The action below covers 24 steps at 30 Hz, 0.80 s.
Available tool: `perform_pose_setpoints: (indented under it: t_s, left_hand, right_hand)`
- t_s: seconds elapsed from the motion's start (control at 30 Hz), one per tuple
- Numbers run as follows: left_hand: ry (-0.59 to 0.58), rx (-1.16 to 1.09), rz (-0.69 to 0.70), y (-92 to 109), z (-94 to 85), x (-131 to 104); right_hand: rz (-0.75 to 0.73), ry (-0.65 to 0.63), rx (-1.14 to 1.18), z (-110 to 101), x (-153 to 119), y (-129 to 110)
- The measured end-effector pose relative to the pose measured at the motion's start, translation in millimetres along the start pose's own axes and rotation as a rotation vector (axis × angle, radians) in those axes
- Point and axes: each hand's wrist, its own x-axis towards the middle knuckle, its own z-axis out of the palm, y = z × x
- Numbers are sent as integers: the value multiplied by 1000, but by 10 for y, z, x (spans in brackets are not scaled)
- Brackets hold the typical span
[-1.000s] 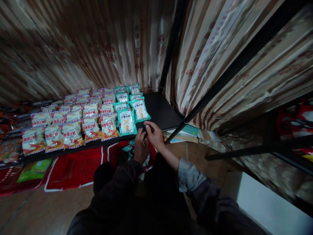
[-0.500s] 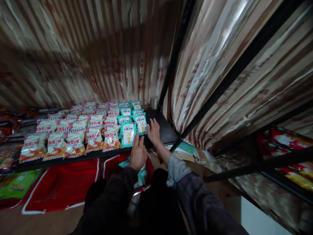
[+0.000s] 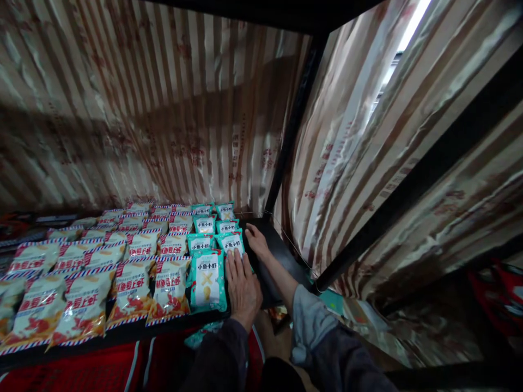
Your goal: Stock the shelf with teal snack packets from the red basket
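Two columns of teal and white snack bags stand on a black shelf (image 3: 278, 269). My left hand (image 3: 244, 286) lies with its fingers stretched over the lower part of a teal snack bag (image 3: 232, 243) in the right column. Beside it, the front teal snack bag (image 3: 207, 280) of the left column leans back, its face fully showing. My right hand (image 3: 258, 243) is farther back, at the right edge of the right column, fingers apart and thumb side toward the bags. I cannot tell whether it touches one.
Rows of white and orange snack bags (image 3: 131, 286) fill the shelf to the left. Below the shelf edge lie a red bag (image 3: 106, 370) and a teal packet (image 3: 202, 333). A black post (image 3: 292, 125) and striped sheeting (image 3: 204, 109) close off the back and right.
My view has come closer to the shelf. My left hand has moved from the front edge onto a bag in the right column. My right hand has reached farther back along that column.
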Motion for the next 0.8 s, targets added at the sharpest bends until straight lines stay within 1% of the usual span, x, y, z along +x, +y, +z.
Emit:
perform_pose_setpoints:
  t_s: [0.1,0.2,0.3,0.6,0.8]
  left_hand:
    - [21,11,-38,-3,25,30]
    - [13,16,-58,-15,30,31]
    - [-5,30,-40,-12,15,17]
    - [-19,75,-88,15,-6,23]
    - [-35,46,-100,12,3,26]
  right_hand:
    - [23,-67,20,104,172,1]
    - [54,-127,65,173,196,14]
    - [95,-173,119,201,178,26]
    - [204,-229,279,213,168,27]
    - [218,-242,327,210,191,40]
